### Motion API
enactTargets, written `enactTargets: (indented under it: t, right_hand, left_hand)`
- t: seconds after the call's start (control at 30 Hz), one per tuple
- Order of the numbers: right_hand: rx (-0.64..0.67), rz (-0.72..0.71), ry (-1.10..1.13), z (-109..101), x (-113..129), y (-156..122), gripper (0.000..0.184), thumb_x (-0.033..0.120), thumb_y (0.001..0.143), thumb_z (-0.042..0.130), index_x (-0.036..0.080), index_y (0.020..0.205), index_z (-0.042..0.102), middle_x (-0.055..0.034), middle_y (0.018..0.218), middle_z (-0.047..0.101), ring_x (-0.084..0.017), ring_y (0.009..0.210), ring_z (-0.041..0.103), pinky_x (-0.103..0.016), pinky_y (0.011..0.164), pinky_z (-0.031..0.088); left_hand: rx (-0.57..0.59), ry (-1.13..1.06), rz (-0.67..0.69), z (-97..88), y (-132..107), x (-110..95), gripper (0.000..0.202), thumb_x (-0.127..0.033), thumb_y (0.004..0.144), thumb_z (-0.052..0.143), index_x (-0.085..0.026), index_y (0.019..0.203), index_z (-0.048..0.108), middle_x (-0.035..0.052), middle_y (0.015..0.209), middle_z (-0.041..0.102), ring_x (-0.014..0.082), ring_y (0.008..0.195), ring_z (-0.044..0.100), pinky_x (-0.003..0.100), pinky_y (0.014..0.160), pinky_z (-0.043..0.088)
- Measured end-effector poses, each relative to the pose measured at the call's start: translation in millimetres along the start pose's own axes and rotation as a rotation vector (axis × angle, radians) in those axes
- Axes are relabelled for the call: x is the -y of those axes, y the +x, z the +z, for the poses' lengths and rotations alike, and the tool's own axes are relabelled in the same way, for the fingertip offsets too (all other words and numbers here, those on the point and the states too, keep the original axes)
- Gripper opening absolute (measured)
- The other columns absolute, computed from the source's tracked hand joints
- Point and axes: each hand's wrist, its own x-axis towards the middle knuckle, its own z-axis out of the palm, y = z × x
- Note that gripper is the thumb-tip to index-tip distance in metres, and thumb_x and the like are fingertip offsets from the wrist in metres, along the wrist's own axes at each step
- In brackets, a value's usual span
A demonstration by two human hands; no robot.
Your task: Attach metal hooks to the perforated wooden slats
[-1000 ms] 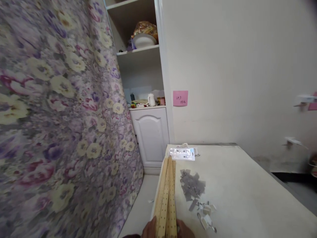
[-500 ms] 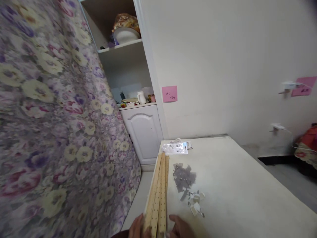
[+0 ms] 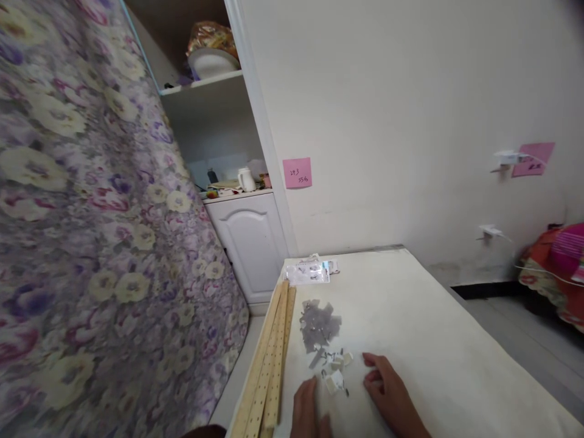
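Note:
My left hand rests on the white tabletop just right of the perforated wooden strips, fingers extended and nothing in them. Over to the right, my right hand is also empty, its fingers pointing toward the middle and loosely apart. Between and slightly beyond both hands lies a small cluster of white hooks with square backs and metal wire ends. Farther back is a heap of grey, translucent flat pieces with small shiny bits among them. Neither hand appears to touch the hooks.
Clear plastic packages lie at the table's far left corner. A floral curtain hangs on the left, beside a white cabinet. White plugs with cords stick out of the wall at right.
Both hands have left the wooden strips and moved right, to either side of the hooks. The strips lie along the table's left edge. The view has shifted slightly right.

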Motion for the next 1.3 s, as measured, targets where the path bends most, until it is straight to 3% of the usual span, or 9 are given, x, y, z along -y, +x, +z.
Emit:
enactTargets:
  t: [0.13, 0.23, 0.4, 0.53, 0.77, 1.0, 1.1, 1.3]
  right_hand:
    - [0.029, -0.046, 0.008, 5, -3, 15, 0.037, 0.025, 0.075, 0.048, 0.016, 0.109, 0.059, -0.0102, 0.103, 0.066, -0.02, 0.086, 0.063, -0.031, 0.078, 0.052]
    - [0.016, -0.04, 0.013, 12, -5, 25, 0.036, 0.026, 0.076, 0.048, 0.016, 0.109, 0.059, -0.0103, 0.104, 0.067, -0.02, 0.086, 0.064, -0.031, 0.078, 0.053]
    - [0.033, -0.03, -0.045, 16, -9, 36, 0.035, 0.026, 0.075, 0.049, 0.016, 0.107, 0.061, -0.0092, 0.101, 0.069, -0.019, 0.082, 0.065, -0.031, 0.08, 0.051]
    - [0.066, -0.014, -0.078, 17, -2, 42, 0.034, 0.026, 0.076, 0.047, 0.016, 0.105, 0.061, -0.0086, 0.098, 0.069, -0.018, 0.079, 0.065, -0.03, 0.078, 0.05]
    - [0.075, 0.043, -0.094, 22, 10, 43, 0.027, 0.027, 0.078, 0.046, 0.018, 0.099, 0.06, -0.0067, 0.09, 0.069, -0.019, 0.077, 0.064, -0.03, 0.076, 0.05]
    - [0.106, 0.022, -0.099, 27, 16, 43, 0.025, 0.026, 0.078, 0.047, 0.018, 0.098, 0.059, -0.0056, 0.086, 0.068, -0.018, 0.073, 0.064, -0.029, 0.072, 0.05]
    - [0.103, -0.004, -0.096, 29, 15, 43, 0.024, 0.023, 0.078, 0.047, 0.018, 0.098, 0.059, -0.0046, 0.084, 0.068, -0.019, 0.076, 0.064, -0.029, 0.073, 0.05]
    - [0.047, -0.04, -0.124, 28, 10, 39, 0.024, 0.023, 0.08, 0.045, 0.02, 0.099, 0.059, -0.0056, 0.091, 0.067, -0.02, 0.081, 0.063, -0.032, 0.077, 0.049]
  left_hand:
    - [-0.084, -0.036, -0.033, -4.1, 26, -15, 0.049, -0.021, 0.084, 0.043, -0.01, 0.132, 0.046, 0.0168, 0.134, 0.051, 0.0255, 0.128, 0.045, 0.044, 0.107, 0.038]
    - [-0.122, -0.072, -0.088, -8.2, 47, -26, 0.045, -0.018, 0.082, 0.042, -0.012, 0.126, 0.051, 0.014, 0.126, 0.056, 0.0234, 0.12, 0.052, 0.041, 0.103, 0.043]
    - [-0.148, -0.101, -0.133, -15.3, 71, -40, 0.023, -0.02, 0.083, 0.042, -0.017, 0.093, 0.063, 0.0084, 0.093, 0.064, 0.0222, 0.092, 0.063, 0.036, 0.084, 0.051]
    - [-0.128, -0.122, -0.145, -20.1, 80, -42, 0.022, -0.026, 0.086, 0.042, -0.02, 0.079, 0.062, 0.0056, 0.081, 0.062, 0.0215, 0.08, 0.062, 0.034, 0.075, 0.051]
    - [-0.091, -0.245, -0.156, -14.0, 87, -30, 0.026, -0.032, 0.088, 0.043, -0.02, 0.087, 0.066, 0.0063, 0.085, 0.066, 0.0213, 0.084, 0.064, 0.031, 0.077, 0.051]
    - [-0.213, -0.154, -0.239, 2.4, 97, -15, 0.031, -0.025, 0.085, 0.042, -0.013, 0.108, 0.059, 0.012, 0.099, 0.065, 0.0247, 0.094, 0.061, 0.038, 0.084, 0.049]
    - [-0.233, -0.102, -0.232, 0.5, 102, -17, 0.039, -0.022, 0.084, 0.041, -0.012, 0.12, 0.053, 0.0126, 0.104, 0.061, 0.0251, 0.1, 0.057, 0.041, 0.088, 0.046]
    - [-0.261, -0.132, -0.224, -6.9, 98, -21, 0.036, -0.024, 0.086, 0.041, -0.014, 0.119, 0.052, 0.0108, 0.107, 0.056, 0.0239, 0.104, 0.054, 0.043, 0.094, 0.044]
